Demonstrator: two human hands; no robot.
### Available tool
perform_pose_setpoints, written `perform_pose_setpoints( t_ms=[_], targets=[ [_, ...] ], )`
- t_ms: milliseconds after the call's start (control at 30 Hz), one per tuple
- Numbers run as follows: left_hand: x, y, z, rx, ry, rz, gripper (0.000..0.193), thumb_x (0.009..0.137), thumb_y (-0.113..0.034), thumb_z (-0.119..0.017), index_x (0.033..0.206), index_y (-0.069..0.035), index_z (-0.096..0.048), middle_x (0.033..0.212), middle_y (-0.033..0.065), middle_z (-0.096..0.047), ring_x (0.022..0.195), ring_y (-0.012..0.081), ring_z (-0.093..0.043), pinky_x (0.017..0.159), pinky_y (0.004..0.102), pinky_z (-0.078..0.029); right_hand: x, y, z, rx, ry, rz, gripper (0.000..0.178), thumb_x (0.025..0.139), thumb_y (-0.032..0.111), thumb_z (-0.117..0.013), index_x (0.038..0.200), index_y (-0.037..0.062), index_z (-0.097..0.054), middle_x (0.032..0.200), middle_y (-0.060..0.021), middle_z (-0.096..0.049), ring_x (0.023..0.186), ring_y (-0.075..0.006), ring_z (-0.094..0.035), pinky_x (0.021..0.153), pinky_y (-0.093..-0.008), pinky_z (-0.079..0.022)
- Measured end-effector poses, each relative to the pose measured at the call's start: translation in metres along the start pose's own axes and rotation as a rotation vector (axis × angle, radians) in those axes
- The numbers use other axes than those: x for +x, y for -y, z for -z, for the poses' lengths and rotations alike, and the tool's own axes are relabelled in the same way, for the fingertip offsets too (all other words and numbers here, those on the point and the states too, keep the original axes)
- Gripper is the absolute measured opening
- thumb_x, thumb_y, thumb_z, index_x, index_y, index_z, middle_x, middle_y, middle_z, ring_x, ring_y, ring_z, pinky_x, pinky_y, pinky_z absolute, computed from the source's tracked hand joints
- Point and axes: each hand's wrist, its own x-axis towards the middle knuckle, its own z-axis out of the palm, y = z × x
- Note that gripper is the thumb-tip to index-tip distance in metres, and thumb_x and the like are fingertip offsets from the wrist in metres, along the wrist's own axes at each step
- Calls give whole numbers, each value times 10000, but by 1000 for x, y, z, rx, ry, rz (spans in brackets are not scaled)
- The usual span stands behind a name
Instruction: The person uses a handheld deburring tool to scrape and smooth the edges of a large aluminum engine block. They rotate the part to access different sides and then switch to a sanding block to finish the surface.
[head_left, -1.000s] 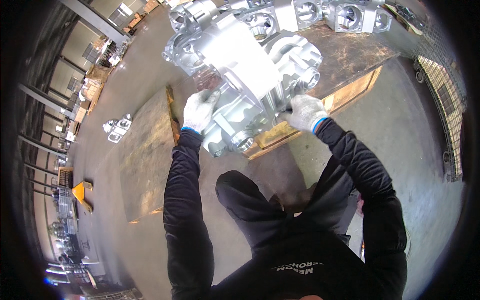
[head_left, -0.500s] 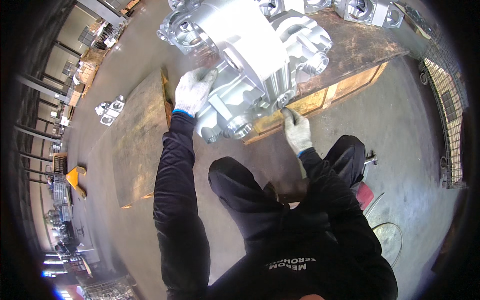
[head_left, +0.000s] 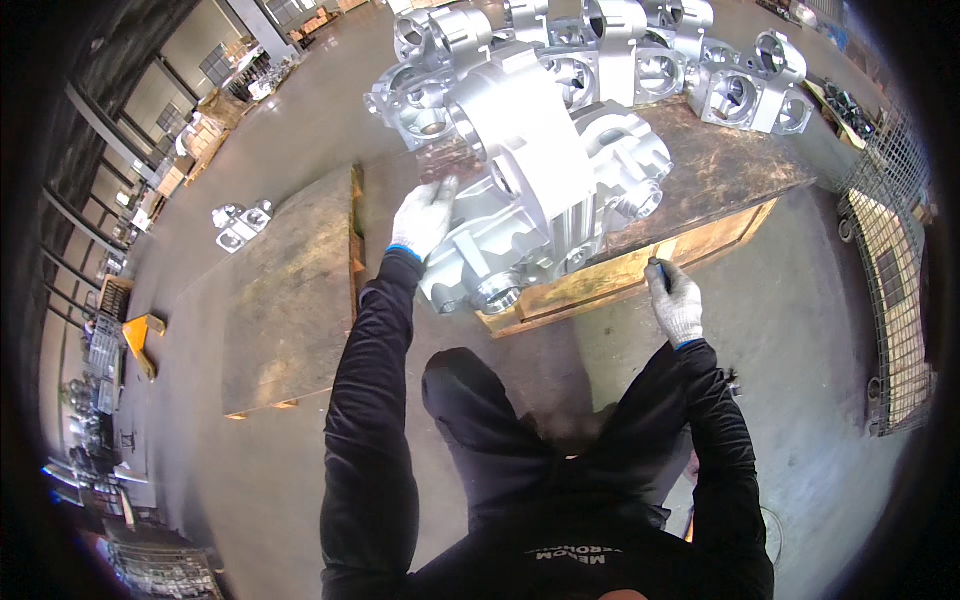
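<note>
The left hand (head_left: 425,215), in a pale glove, lies against the left side of a big, bright metal part (head_left: 545,150). Its fingers sit close together along the edge; whether they grip or only rest there, I cannot tell. The metal part is on the near left end of a wooden counter (head_left: 725,155), and its near left end seems to jut out past the counter's corner, though the bent view makes this hard to judge.

The right hand (head_left: 678,300), gloved too, hangs apart from the part, to its right and just in front of the counter's near side. Its fingers are drawn in narrow around a small dark thing (head_left: 658,268), too small to make out.

More metal parts (head_left: 740,98) stand along the far side of the counter. A low wooden board (head_left: 285,300) lies to the left, with a small metal piece (head_left: 242,228) on the floor (head_left: 820,345) beyond it and a yellow pallet truck (head_left: 143,342) farther left. A wire cage (head_left: 897,310) stands at the far right.

For good work here, the left palm should bear on a broad, solid wall, clear of sharp rims and holes. A firm pinch with the right hand, a light touch and small strokes would suit the uneven surface. With that end jutting out, pushing inward seems safer than leaning down on it.
</note>
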Motion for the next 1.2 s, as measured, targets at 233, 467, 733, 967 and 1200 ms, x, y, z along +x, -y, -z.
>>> perform_pose_setpoints(
  t_ms=[233,467,733,967,1200],
  targets=[
    [-5,-9,4,56,7,-75,569,1066,-541,-560,1187,-24,-762,1144,279,-735,1154,462,-673,995,502,-522,49,7,49,-601,-121,294,360,968,370,-732,1271,176,-731,1067,-162,-723,951,-388,-740,828,-488,-590],
    [-7,-24,10,43,36,-59,483,1057,-452,-604,1124,-1,-762,1038,285,-728,1037,470,-685,898,499,-525,87,24,55,-802,-54,488,389,976,375,-732,1332,222,-700,1114,-120,-685,890,-377,-722,765,-473,-588],
    [-2,-18,6,-71,100,-11,507,1060,-463,-601,1103,21,-746,928,280,-716,903,444,-698,820,464,-534,111,-3,46,-823,-124,537,405,1010,373,-679,1357,164,-686,1096,-152,-741,877,-390,-738,762,-492,-596],
    [-3,-30,6,100,87,44,550,1058,-520,-551,1047,-14,-766,927,267,-723,973,468,-702,853,528,-528,50,12,-24,-478,-148,187,419,1004,360,-682,1277,46,-734,872,-243,-760,814,-420,-764,739,-499,-610],
    [-8,-36,7,168,35,-6,537,1059,-529,-532,1040,-52,-777,958,233,-742,1010,452,-700,878,523,-537,60,96,21,-607,126,230,294,960,308,-687,1079,49,-759,871,-249,-756,850,-431,-756,777,-510,-608]
  ],
)
